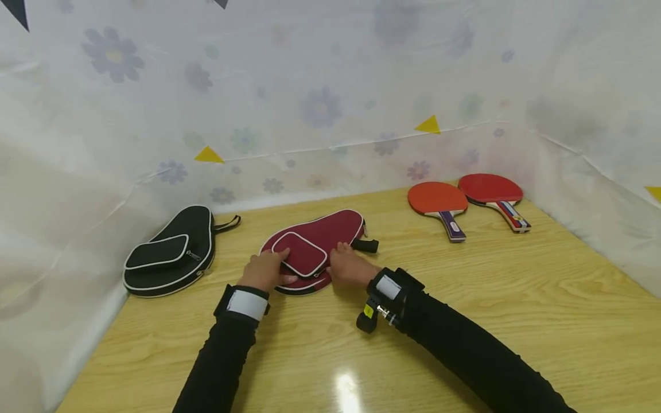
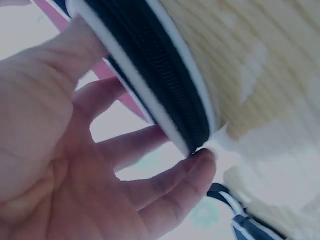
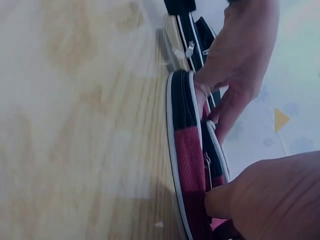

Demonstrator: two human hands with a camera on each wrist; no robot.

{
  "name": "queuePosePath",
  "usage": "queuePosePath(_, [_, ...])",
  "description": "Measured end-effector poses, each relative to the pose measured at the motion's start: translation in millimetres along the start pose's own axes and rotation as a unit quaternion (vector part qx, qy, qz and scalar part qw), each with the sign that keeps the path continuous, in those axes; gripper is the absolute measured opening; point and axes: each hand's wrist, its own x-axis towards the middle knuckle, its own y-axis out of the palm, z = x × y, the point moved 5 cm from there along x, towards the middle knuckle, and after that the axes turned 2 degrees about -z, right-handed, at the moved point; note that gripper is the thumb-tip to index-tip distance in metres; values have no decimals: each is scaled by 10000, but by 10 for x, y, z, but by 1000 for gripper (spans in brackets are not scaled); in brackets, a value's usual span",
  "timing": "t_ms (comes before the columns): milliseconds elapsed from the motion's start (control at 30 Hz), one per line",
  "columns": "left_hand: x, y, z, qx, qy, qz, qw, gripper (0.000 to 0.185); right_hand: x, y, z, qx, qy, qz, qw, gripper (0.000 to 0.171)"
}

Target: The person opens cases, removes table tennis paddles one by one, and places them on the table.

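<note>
While both hands, left hand (image 1: 265, 271) and right hand (image 1: 348, 267), grip the red case (image 1: 330, 229) at centre frame, its zip looks closed and both paddles (image 1: 467, 201) lie unpacked, upper right.

Two paddle cases lie on the desk, one black (image 1: 167, 252) and one red (image 1: 312, 246); two red-faced paddles (image 1: 438, 201) (image 1: 490, 189) sit near its far right corner.

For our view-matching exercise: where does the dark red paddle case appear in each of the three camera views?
Head: dark red paddle case lies centre on the wooden table, between both hands.
Left wrist: only its black zipped edge shows, crossing the top by the fingers.
Right wrist: seen edge-on, centre-right.
Shared landmark: the case's white piping.
</note>
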Motion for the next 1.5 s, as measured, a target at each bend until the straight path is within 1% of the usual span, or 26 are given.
queuePosePath(67, [29,41,69,-122,-83,178,9997,76,-12,26,41,117,27,29,9999,46])
queuePosePath(133, [63,78,129,-291,-46,327,9990,80,-27,36,82,171,92,85,9998,51])
queuePosePath(233, [94,85,169,-534,163,353,9978,85,-34,17,126,76,126,44,9999,51])
queuePosePath(300, [96,74,177,-722,239,374,9964,87,-29,-7,142,-32,111,-20,9999,48])
queuePosePath(400, [74,47,164,-836,215,389,9955,87,-22,-32,152,-68,58,-62,9999,43])
queuePosePath(467, [58,42,152,-879,163,407,9952,86,-20,-40,146,21,46,-59,10000,40])
queuePosePath(633, [34,46,99,-763,221,301,9964,85,-29,-53,81,457,164,60,9988,39])
queuePosePath(767, [32,41,47,-624,227,155,9977,81,-11,-78,22,643,69,155,9978,36])
queuePosePath(967, [4,-6,-27,-525,78,-79,9986,62,53,-93,-54,480,-108,198,9986,37])
queuePosePath(1033, [-15,-18,-53,-407,35,-133,9991,61,73,-95,-68,426,-150,190,9988,37])
queuePosePath(1167, [-51,-33,-120,-139,-5,-225,9997,65,99,-112,-101,441,-122,206,9987,41])
queuePosePath(1267, [-69,-34,-181,3,-24,-249,9997,60,110,-130,-132,518,-55,234,9984,45])
queuePosePath(1367, [-86,-28,-238,135,-75,-259,9995,53,124,-134,-160,570,-40,243,9981,44])
queuePosePath(1500, [-110,-32,-298,338,-181,-315,9988,52,130,-142,-173,607,-52,225,9979,43])
